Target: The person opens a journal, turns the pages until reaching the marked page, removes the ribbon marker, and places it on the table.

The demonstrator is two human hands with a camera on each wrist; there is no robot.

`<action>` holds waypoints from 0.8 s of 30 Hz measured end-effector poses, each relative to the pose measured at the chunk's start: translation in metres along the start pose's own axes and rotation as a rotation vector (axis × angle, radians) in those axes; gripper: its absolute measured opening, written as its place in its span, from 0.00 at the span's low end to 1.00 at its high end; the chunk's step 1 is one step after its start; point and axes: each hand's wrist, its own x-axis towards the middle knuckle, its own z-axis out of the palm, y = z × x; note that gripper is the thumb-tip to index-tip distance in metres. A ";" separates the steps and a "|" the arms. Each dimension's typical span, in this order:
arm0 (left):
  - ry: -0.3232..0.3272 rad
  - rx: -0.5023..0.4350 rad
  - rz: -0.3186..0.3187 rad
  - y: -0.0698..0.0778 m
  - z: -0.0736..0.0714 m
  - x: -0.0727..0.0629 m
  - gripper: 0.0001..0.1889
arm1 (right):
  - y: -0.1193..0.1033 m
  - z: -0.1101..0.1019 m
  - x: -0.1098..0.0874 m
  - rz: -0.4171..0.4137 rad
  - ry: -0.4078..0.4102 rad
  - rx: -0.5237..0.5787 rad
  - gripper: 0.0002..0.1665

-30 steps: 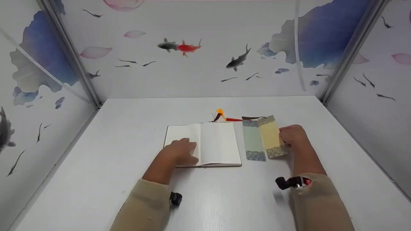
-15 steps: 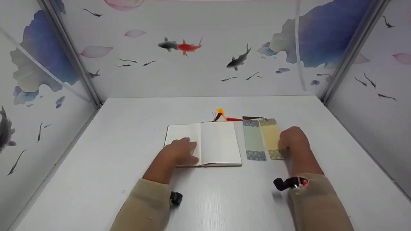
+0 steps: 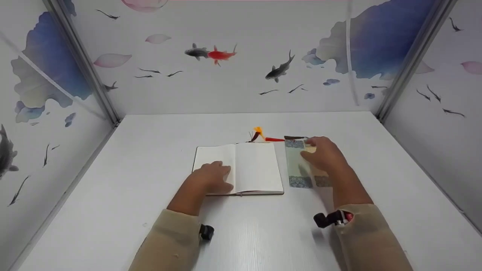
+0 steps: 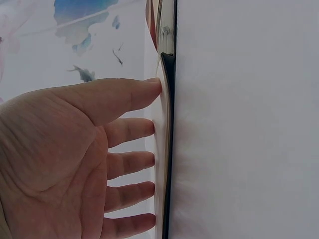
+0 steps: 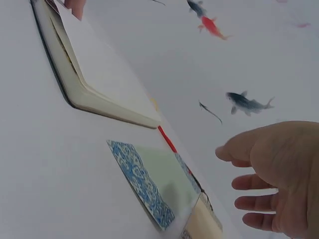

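An open notebook (image 3: 260, 169) with blank pages lies on the white table. My left hand (image 3: 212, 178) presses its left page with straight fingertips; in the left wrist view the thumb and fingers (image 4: 129, 164) touch the page surface. Right of the notebook lies a green bookmark (image 3: 296, 162) with blue patterned ends, and beside it a yellow bookmark (image 3: 323, 181), partly hidden under my right hand (image 3: 325, 154). That hand hovers over the bookmarks, holding nothing, its thumb and fingers apart in the right wrist view.
Behind the notebook lie an orange tassel (image 3: 258, 130), a red tassel (image 3: 275, 139) and a dark brown tassel (image 3: 295, 137). Printed wall panels (image 3: 241, 94) enclose the table (image 3: 150, 158) at the back and both sides.
The yellow bookmark, tilted in my right hand earlier, has been laid flat beside the green one. My right hand has let go and moved left over the bookmarks. My left hand stays still.
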 end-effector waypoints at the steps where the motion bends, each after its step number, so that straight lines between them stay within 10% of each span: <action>1: 0.000 0.003 0.002 0.000 0.000 0.000 0.39 | -0.007 0.003 -0.002 -0.026 -0.017 -0.016 0.39; 10: -0.006 -0.007 -0.010 -0.001 0.001 0.002 0.39 | -0.053 0.033 -0.016 -0.194 -0.153 -0.134 0.43; 24: -0.002 -0.007 -0.023 0.000 0.001 0.001 0.39 | -0.067 0.056 -0.026 -0.322 -0.294 -0.293 0.44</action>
